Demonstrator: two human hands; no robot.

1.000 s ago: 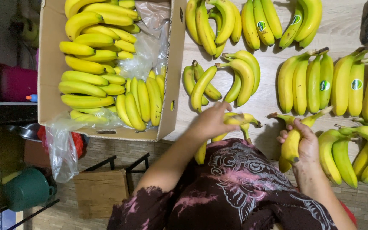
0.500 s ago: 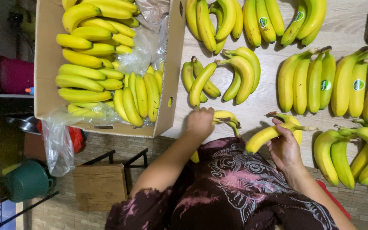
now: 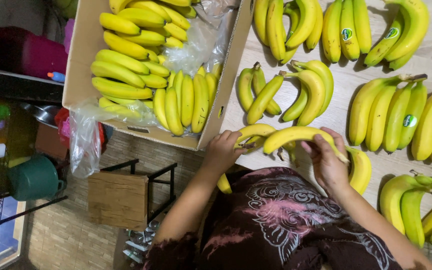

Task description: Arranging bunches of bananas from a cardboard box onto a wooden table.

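Observation:
My left hand [image 3: 222, 152] grips the stem end of a small bunch of yellow bananas [image 3: 248, 134] at the near edge of the wooden table [image 3: 346, 82]. My right hand [image 3: 327, 161] holds one long yellow banana [image 3: 296, 136] of that bunch, pulled up and to the right. Another banana [image 3: 360, 170] lies just right of my right hand. An open cardboard box [image 3: 87, 52] full of bananas in a clear plastic liner stands to the left.
Several bunches of yellow-green bananas [image 3: 396, 117] with stickers lie spread over the table. Below the box are a small wooden stool [image 3: 118, 199], a green bucket [image 3: 33, 177], a hanging plastic bag [image 3: 83, 142] and a dark pink tub [image 3: 36, 52].
My hands moved left along the table edge with the bunch. My right hand let go of a bunch further right and now lifts a single banana sideways from the bunch my left hand grips.

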